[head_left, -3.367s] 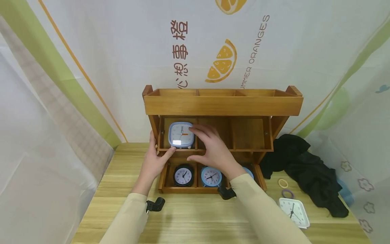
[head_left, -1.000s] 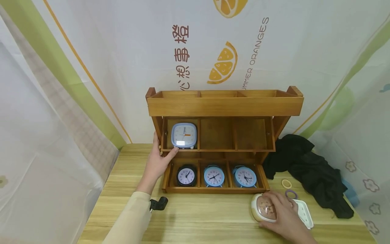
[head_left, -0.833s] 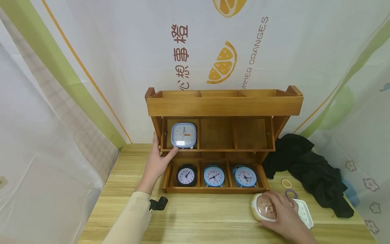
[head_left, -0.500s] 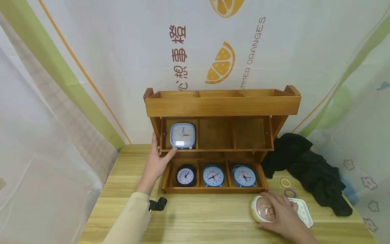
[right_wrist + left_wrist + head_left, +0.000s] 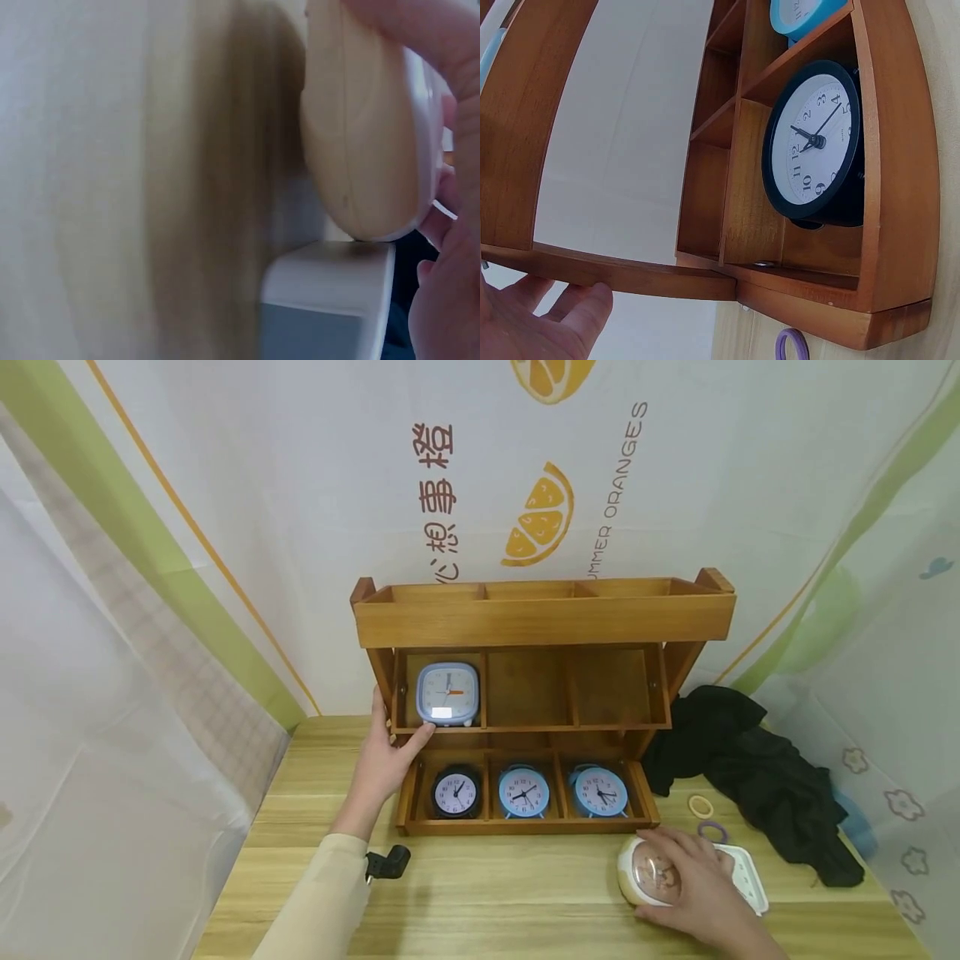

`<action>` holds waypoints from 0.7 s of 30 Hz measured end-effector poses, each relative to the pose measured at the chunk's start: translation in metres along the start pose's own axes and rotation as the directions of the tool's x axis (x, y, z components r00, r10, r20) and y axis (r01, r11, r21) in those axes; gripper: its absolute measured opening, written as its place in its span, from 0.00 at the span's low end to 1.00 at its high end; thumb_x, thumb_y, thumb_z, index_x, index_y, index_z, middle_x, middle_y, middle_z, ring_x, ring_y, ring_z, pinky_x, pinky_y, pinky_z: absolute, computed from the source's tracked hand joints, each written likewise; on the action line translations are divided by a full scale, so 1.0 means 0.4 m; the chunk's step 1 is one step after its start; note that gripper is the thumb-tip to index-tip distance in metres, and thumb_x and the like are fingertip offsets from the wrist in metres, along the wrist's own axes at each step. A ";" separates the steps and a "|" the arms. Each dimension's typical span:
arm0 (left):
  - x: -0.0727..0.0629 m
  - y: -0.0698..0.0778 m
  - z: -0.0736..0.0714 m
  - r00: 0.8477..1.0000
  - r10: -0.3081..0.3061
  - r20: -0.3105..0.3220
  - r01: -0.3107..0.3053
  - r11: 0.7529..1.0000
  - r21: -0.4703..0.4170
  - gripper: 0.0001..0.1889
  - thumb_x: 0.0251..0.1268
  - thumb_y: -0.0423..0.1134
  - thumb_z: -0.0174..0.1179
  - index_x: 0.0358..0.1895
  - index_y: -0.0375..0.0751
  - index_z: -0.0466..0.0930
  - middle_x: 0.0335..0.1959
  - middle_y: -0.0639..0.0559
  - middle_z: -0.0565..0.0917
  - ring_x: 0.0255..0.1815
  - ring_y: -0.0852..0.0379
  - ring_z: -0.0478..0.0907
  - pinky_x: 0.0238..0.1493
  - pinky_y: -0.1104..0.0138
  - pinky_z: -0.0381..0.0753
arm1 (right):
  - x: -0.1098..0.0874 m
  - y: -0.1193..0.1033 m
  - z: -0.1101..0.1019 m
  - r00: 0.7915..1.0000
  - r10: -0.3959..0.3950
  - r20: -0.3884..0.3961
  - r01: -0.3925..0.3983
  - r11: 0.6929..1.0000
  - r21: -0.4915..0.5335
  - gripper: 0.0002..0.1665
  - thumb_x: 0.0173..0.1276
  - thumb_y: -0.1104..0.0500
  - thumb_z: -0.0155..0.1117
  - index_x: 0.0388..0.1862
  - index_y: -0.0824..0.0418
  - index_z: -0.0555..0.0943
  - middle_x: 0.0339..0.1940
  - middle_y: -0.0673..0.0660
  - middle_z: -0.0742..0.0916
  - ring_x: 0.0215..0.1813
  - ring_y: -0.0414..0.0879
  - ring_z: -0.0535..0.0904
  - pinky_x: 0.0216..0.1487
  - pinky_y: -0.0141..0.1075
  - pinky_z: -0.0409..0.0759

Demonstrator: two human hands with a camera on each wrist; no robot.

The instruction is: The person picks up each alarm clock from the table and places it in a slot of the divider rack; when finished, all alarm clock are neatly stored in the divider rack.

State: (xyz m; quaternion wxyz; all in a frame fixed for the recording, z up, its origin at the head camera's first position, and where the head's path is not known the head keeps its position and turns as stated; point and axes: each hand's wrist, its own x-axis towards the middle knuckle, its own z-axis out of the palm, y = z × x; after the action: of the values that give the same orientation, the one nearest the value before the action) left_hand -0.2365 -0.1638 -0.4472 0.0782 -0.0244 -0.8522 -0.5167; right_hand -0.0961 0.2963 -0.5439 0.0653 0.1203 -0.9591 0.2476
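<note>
A wooden three-tier shelf [image 5: 547, 620] stands on the table. My left hand [image 5: 380, 764] grips its left side, thumb at the middle tier's front edge; in the left wrist view, fingers [image 5: 585, 307] curl round the side piece. Just above that thumb, a light-blue square alarm clock [image 5: 447, 695] sits in the left middle compartment. At the front right, my right hand [image 5: 701, 887] holds a cream, rounded alarm clock [image 5: 654, 870] with a brown picture on its front. Partly behind this hand is a white square clock [image 5: 748, 878], which the right wrist view shows beside the cream clock [image 5: 367, 135].
The bottom tier holds a black round alarm clock [image 5: 456, 792] and two blue ones [image 5: 523, 792]. A yellow ring [image 5: 701, 807], a purple ring [image 5: 712, 832] and black cloth [image 5: 765, 777] lie on the right. A printed curtain [image 5: 315, 485] hangs behind.
My right hand has moved from beside the light-blue clock down to the front right, where it now holds the cream clock. My left hand keeps its place on the shelf.
</note>
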 end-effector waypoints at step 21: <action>0.001 0.000 0.000 1.000 0.004 -0.007 -0.004 1.000 0.013 0.60 0.69 0.64 0.66 0.86 0.60 0.27 0.87 0.45 0.46 0.83 0.37 0.53 0.76 0.42 0.64 | 0.167 -0.116 -0.190 0.920 -0.290 -0.263 0.295 0.955 -0.019 0.63 0.27 0.47 0.97 0.69 0.51 0.80 0.65 0.62 0.76 0.63 0.65 0.63 0.52 0.62 0.62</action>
State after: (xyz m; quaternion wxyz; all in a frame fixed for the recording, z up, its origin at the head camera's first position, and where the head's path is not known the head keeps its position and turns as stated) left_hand -0.2370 -0.1637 -0.4471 0.0824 -0.0239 -0.8554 -0.5109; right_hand -0.1434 0.2809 -0.4442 0.2271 0.2289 -0.9104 0.2591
